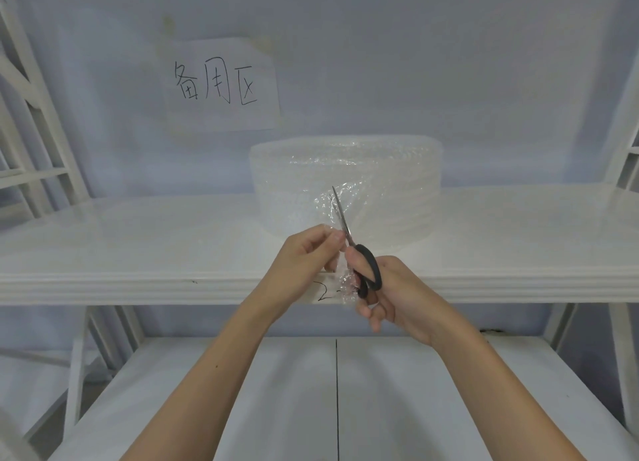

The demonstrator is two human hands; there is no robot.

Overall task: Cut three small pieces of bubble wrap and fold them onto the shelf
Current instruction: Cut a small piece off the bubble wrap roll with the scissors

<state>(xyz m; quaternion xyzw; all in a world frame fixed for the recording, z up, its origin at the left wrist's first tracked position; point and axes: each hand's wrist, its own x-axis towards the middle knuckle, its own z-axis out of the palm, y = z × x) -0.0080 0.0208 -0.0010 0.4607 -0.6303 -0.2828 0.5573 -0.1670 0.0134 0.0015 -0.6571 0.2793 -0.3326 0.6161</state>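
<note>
A big roll of clear bubble wrap (387,170) stands on the white shelf (138,246), right of its middle. A loose strip of bubble wrap (332,204) hangs from the roll toward me and past the shelf's front edge. My left hand (304,253) pinches that strip at its near left edge. My right hand (383,294) grips black-handled scissors (366,267), whose blades point up and away into the strip. The blades look nearly closed.
A paper sign (221,83) with handwriting is stuck on the wall behind the shelf. A lower white shelf board (397,402) lies under my arms. White frame posts (38,121) rise at the left, and another post (622,170) at the right. A handwritten mark (323,293) is on the shelf's front edge.
</note>
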